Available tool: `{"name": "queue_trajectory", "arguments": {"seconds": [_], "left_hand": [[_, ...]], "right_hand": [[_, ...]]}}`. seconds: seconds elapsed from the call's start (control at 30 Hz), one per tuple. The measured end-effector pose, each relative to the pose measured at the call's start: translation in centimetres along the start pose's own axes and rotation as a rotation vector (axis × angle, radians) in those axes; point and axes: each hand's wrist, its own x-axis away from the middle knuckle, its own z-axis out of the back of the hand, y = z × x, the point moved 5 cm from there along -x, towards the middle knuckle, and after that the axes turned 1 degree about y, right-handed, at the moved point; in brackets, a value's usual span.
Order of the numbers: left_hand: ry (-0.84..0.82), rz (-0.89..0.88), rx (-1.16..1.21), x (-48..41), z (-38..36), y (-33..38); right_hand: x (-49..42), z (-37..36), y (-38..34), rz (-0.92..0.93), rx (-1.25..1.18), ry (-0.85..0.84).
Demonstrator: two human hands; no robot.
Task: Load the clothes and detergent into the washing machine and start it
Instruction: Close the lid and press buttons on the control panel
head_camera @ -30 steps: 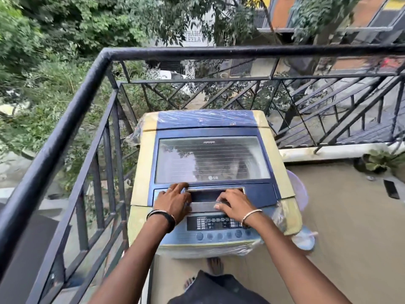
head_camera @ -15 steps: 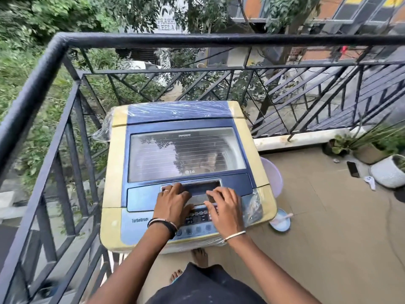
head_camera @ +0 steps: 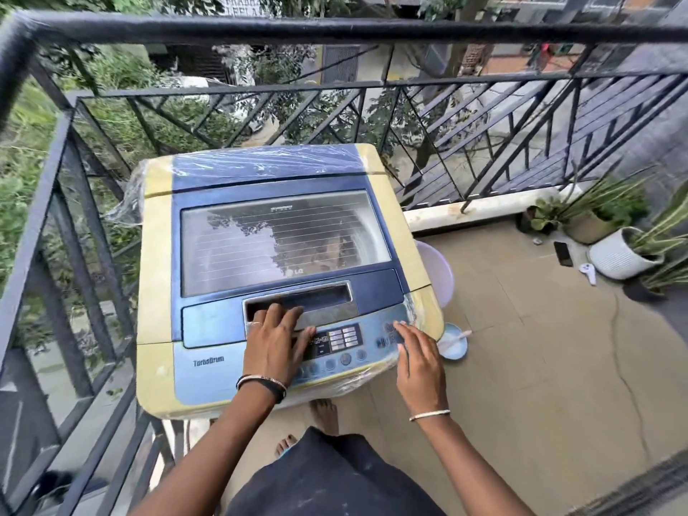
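Well, railing (head_camera: 67, 150) hems the plastic-wrapped, lid-shut washing machine (head_camera: 156, 255); potted plants (head_camera: 618, 251) stand aside; left hand (head_camera: 275, 340) and right hand (head_camera: 419, 359) rest flat, grip released.

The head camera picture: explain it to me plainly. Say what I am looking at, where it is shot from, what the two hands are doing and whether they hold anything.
This is one wide-angle view from a camera worn on a person's head, looking down at their own arms. They stand on a balcony in front of a top-loading washing machine with its lid shut. The left hand lies flat over the lid handle recess and control panel. The right hand reaches one finger to the buttons at the panel's right end. Neither hand holds anything. On the floor beside the machine are a small blue dish, potted plants and a phone.
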Motion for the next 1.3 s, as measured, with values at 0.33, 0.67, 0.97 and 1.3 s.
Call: {"name": "queue_trajectory", "arguments": {"seconds": [0.33,0.67,0.97,1.3], "left_hand": [[0.026,0.037,0.055,-0.4,0.5,-0.2],[-0.008,0.125,0.168,-2.2,0.5,-1.8],[-0.027,0.095,0.246,-2.2,0.2,-2.1],[0.007,0.075,0.273,-1.9,0.3,-1.9]], "right_hand": [[0.4,-0.3,-0.9,0.034,0.166,0.027],[-1.3,-1.1,-3.3,0.239,0.586,-0.070],[0.6,-1.4,-0.8,0.044,0.253,-0.101],[1.3,-0.3,-1.4,0.062,0.134,0.019]]}}
